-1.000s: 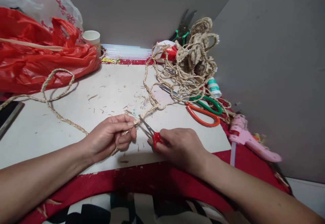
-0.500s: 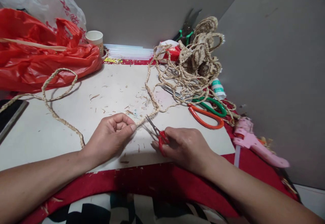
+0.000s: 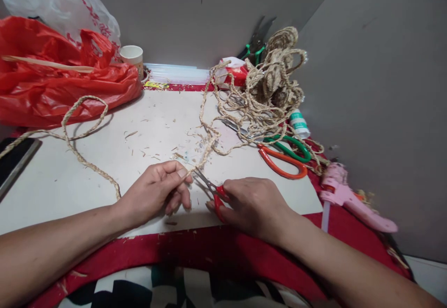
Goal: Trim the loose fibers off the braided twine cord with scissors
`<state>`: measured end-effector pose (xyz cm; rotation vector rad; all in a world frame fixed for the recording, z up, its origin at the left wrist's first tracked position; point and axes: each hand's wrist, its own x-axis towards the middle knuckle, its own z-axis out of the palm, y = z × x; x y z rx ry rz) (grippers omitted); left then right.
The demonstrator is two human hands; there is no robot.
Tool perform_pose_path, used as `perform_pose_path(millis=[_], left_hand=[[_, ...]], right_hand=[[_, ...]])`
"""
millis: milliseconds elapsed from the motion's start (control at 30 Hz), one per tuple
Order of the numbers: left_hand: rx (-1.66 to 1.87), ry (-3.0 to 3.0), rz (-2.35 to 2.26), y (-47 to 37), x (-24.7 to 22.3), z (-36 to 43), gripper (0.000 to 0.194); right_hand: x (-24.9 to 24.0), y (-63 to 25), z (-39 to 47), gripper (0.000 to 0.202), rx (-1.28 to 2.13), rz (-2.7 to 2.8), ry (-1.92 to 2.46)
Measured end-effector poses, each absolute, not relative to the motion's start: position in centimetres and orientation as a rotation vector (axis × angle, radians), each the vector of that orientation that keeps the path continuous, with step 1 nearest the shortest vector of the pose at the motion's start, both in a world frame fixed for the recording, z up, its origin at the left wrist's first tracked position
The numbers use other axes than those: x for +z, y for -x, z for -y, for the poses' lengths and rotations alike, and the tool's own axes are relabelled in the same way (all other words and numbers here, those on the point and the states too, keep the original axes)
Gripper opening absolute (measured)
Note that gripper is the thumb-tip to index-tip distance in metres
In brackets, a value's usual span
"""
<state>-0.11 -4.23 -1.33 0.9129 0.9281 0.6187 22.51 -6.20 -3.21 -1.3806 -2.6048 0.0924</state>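
Note:
A straw-coloured braided rope (image 3: 206,155) is pinched between the thumb and index finger of my left hand (image 3: 159,187), with the other fingers curled below. From the pinch it runs up to the right toward a tangled pile of rope (image 3: 268,84). Another stretch of braid loops on the left and passes behind my left wrist. My right hand (image 3: 254,205) grips small scissors (image 3: 218,196) by their red handles. Their slim blades point up and left, with the tips at the rope just beside my left fingertips. Whether the blades touch the rope I cannot tell.
Large scissors (image 3: 284,159) with orange and green handles lie on the white board (image 3: 160,112) at right. A pink glue gun (image 3: 352,198) rests farther right. Red plastic bag (image 3: 70,84), paper cup (image 3: 132,56), clear sticks (image 3: 178,73) and green-handled pliers (image 3: 257,50) line the back; a phone (image 3: 17,164) is left.
The small scissors have moved left and slightly down, bringing their tips close to my left fingertips. My left lower fingers have loosened downward, and the held rope has shifted slightly.

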Motion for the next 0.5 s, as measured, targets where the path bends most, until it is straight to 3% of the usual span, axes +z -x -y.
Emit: perform_pose_path(millis=[500], left_hand=[[0.604,-0.921,-0.939,-0.24,-1.17,4.69,0.024]], right_hand=[[-2.91,-21.86,6.41,0.019,-0.148,2.610,1.354]])
